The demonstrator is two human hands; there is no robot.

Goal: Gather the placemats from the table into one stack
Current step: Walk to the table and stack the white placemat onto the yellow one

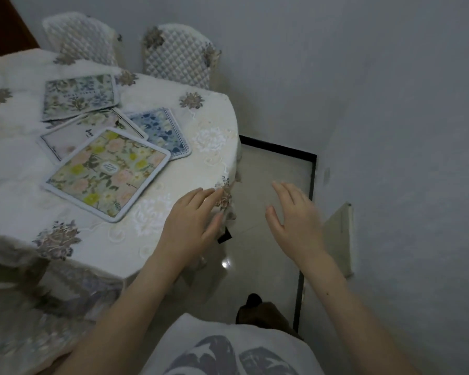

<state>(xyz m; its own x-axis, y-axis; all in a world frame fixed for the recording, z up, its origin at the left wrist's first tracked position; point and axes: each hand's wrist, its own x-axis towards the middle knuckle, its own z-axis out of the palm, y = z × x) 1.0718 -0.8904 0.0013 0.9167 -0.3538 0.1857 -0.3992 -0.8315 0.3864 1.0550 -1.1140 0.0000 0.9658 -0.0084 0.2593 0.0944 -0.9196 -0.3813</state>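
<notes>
Left of both hands, placemats (106, 171) overlapping on table (173, 169), left hand (192, 223) and right hand (295, 220) spread wide, empty.

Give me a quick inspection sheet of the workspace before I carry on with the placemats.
Surface: round table under a cream floral cloth.
Job's things: four placemats, loosely overlapped, not stacked: yellow mat on top, white mat, blue mat, grey mat furthest.
Clutter: nothing seen.
Grippers: left hand open at the table edge; right hand open over the floor; both empty.
Cables: nothing seen.
Surroundings: two quilted chairs, wall, tiled floor.
</notes>
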